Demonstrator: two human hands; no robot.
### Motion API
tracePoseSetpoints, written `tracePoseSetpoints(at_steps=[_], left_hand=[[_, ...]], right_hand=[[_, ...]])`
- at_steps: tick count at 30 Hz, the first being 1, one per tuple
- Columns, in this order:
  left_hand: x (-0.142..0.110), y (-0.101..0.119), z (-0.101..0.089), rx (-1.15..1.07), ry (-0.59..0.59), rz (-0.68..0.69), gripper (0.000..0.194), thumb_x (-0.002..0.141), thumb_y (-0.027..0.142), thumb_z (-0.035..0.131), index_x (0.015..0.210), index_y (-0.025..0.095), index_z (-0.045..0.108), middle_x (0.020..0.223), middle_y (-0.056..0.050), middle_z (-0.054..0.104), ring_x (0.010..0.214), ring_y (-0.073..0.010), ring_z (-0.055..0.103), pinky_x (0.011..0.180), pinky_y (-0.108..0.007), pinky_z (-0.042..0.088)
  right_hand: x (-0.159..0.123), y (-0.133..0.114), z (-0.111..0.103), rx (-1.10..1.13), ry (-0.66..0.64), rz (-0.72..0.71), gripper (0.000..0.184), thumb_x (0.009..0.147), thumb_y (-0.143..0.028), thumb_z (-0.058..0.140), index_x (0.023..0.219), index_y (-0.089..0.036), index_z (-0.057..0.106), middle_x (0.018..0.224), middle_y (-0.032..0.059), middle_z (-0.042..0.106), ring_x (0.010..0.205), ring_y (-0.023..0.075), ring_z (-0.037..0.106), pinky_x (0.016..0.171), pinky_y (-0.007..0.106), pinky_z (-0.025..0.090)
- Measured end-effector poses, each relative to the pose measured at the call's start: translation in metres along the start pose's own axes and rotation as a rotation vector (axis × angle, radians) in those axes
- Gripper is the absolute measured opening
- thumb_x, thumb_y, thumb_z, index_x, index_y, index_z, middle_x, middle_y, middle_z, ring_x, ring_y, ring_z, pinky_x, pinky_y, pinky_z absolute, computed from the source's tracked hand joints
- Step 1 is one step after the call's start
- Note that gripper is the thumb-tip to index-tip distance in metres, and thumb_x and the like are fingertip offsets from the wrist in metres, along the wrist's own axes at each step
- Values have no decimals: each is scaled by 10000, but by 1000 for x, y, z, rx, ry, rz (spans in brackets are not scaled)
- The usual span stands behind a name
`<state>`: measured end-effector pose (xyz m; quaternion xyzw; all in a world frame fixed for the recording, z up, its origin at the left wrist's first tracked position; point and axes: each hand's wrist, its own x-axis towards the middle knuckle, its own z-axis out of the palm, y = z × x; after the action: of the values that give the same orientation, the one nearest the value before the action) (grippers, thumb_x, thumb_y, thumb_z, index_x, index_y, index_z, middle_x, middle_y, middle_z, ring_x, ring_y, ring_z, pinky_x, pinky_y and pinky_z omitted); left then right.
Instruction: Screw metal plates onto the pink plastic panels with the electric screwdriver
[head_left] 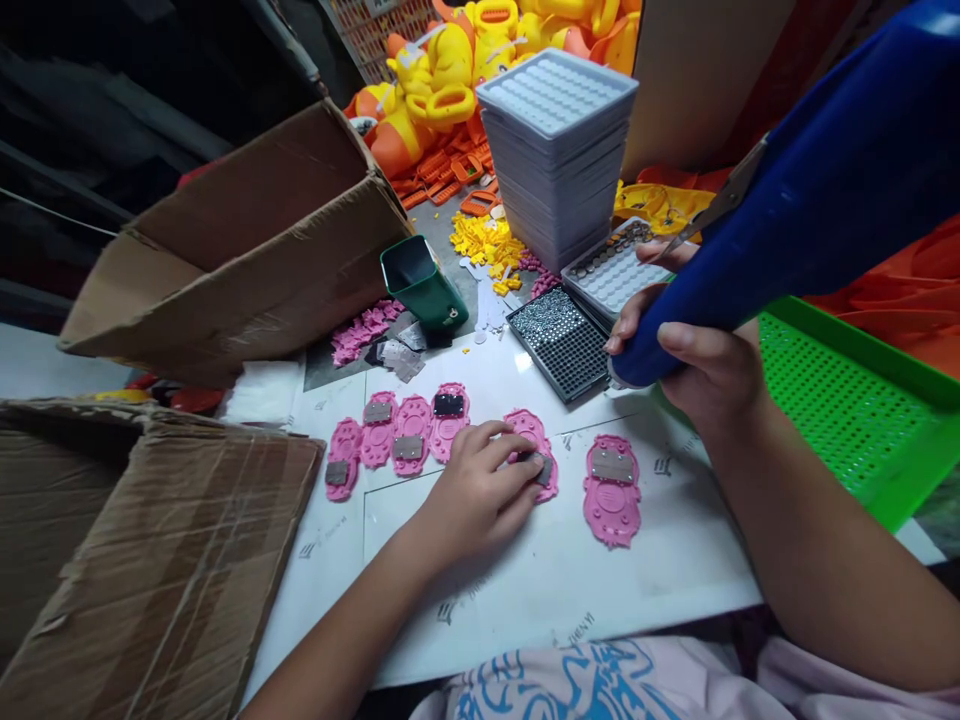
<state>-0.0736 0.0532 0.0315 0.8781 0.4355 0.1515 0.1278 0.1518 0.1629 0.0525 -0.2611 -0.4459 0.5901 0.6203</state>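
My left hand point(487, 485) bends over a pink plastic casing point(529, 428), its fingertips pressing on the casing and on a small grey plate point(544, 470) set in it. My right hand point(709, 365) is wrapped round a blue power screwdriver point(750, 235) with a metal lever on its side. The screwdriver's lower end points down and left over the table, apart from the casings. To the right of my left hand lies another pink casing point(613, 510) with a grey plate. Several more casings point(411, 425) with plates lie in a row on the left.
A black perforated tray point(562, 345) of small metal parts sits beyond my hands, beside a white tray point(615, 275) of round pieces. Behind rises a tray stack point(555, 170). Around these are a green cup point(424, 285), cardboard boxes point(247, 270) and a green basket point(862, 410).
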Motion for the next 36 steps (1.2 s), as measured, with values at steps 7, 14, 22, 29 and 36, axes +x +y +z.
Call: tracePoseSetpoints(at_steps=[7,14,22,29,36], left_hand=[[-4,7,11,-22,111,-65,156,843,172,606,992,190,645,937,-71,669,1015,-255,521,870,-437,398],[-3,14,15,-11,182,-163,138,842,209,622,978,192,633,875,-67,655,910,-239,530,813,-427,391],[4,21,21,-9,213,-255,96,835,267,651,870,177,652,846,-61,656,874,-234,534,792,-413,397],[-4,2,4,-84,7,-2,159,873,116,568,1002,181,634,1052,-61,672,1079,-263,500,896,-451,375],[-9,-5,-3,-73,-8,19,185,857,99,582,1020,180,616,1056,-66,669,1121,-283,480,919,-484,356]], right_hand=[[-1,-4,3,-14,53,-9,484,520,-368,823,961,-268,651,655,-8,594,579,181,552,526,341,485],[-2,-8,6,19,61,-8,538,485,-345,840,975,-234,646,630,-9,589,598,191,559,521,343,476],[-2,-4,6,-3,19,-35,567,505,-372,841,1028,-229,673,608,-7,621,569,193,567,513,338,468],[0,-3,4,30,30,-50,570,488,-337,841,1006,-201,648,594,-11,608,568,199,582,492,339,478],[1,-2,5,10,36,-82,529,488,-325,827,978,-202,672,614,-12,615,546,185,574,469,332,471]])
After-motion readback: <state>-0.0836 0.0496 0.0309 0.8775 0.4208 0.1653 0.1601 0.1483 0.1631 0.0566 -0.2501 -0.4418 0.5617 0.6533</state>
